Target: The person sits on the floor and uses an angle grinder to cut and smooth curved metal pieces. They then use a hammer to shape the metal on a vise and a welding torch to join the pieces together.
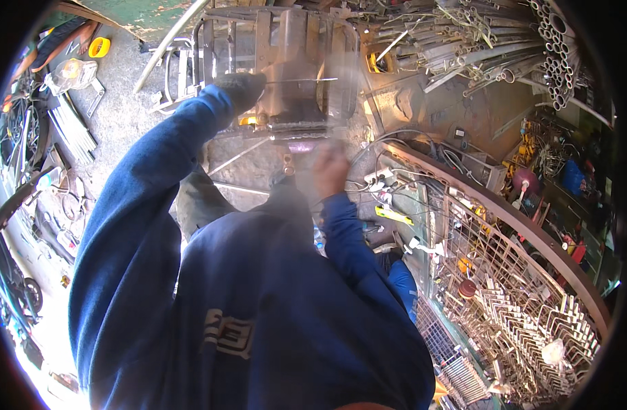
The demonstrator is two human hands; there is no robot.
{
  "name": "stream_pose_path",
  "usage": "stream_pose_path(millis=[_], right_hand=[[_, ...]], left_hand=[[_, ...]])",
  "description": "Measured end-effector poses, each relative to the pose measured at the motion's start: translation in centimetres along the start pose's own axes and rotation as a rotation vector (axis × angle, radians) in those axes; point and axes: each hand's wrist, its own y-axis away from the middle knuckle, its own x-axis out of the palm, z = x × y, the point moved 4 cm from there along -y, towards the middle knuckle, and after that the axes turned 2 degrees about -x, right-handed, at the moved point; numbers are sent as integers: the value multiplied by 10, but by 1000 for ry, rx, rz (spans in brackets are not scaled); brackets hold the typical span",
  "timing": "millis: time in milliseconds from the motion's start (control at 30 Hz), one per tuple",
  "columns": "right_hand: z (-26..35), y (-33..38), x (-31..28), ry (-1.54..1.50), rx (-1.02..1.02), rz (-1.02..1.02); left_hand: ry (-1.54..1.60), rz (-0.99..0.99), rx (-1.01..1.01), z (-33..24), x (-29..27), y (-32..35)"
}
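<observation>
Cluttered metal workshop, concrete floor [122, 123]. Gloved left hand [241, 89] grips thin rod [300, 80] against steel frame [286, 61], upper centre. Right hand [329, 169] below it, blurred; grip can't be told.

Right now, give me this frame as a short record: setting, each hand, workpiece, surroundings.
setting: cluttered metal workshop, seen from above
left hand: gloved, on a thin rod at the metal frame
right hand: blurred, bare, low at the frame's near edge; grip cannot be told
right side: curved metal grille, stacked angle brackets
top right: bundle of pipes
left: yellow tape roll on floor
</observation>
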Motion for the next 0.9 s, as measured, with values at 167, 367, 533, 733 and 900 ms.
stream_pose_path(millis=[167,367,533,733,900], right_hand=[[-50,14,5,68,65,150],[-10,-37,-68,-289,-3,-79],[-27,-7,-66,-299,57,-138],[-42,47,-2,-118,159,51],[-56,52,43,-37,251,163]], left_hand=[[-43,148,-109,-12,5,13],[-6,-113,-62,-17,-3,29],[-40,-130,-72,-5,3,20],[-53,39,-121,2,-6,-2],[-43,-92,-87,-2,-20,7]])
